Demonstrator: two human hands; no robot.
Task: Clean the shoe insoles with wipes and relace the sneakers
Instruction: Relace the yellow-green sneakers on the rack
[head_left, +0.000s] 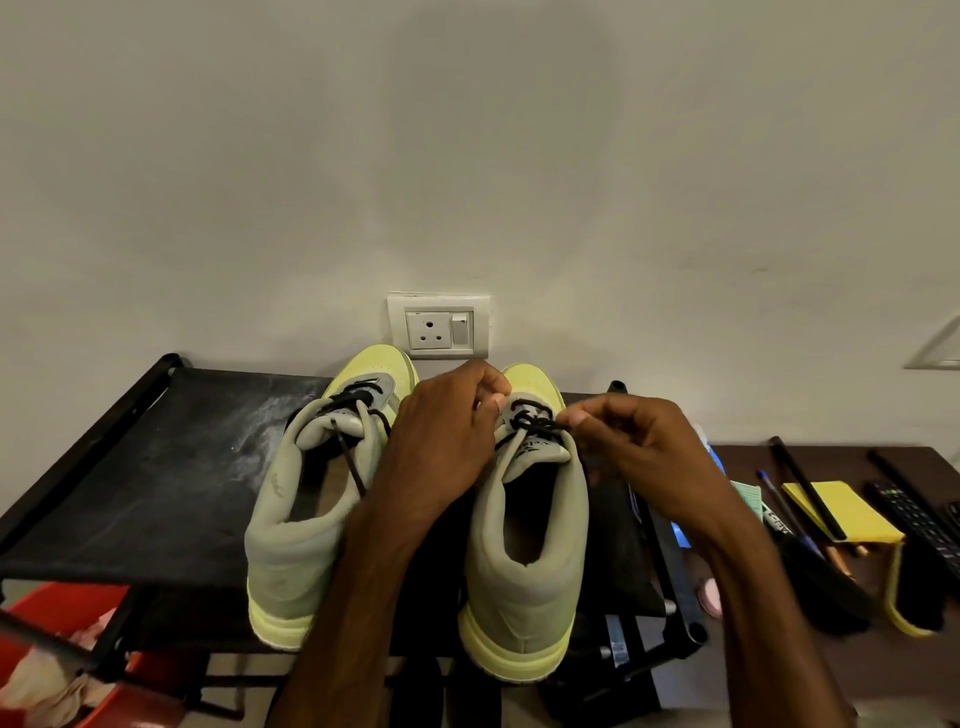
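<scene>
We see black fabric rack (156, 467) against white wall (467, 156), socket (439, 326) above; left hand (441, 436), right hand (639, 441) pinch lace (535, 421) on right sneaker (524, 571).

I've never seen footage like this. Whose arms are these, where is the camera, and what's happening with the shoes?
No machine here: a person wears one wide-angle camera on the head, looking down, so the arms are their own. Two grey-and-yellow sneakers stand on a black rack, toes toward a wall socket. The left hand and right hand both pinch the black lace of the right sneaker. The left sneaker has a lace end hanging loose into its opening. On the brown table alongside lie a yellow pad, pens and a remote.
</scene>
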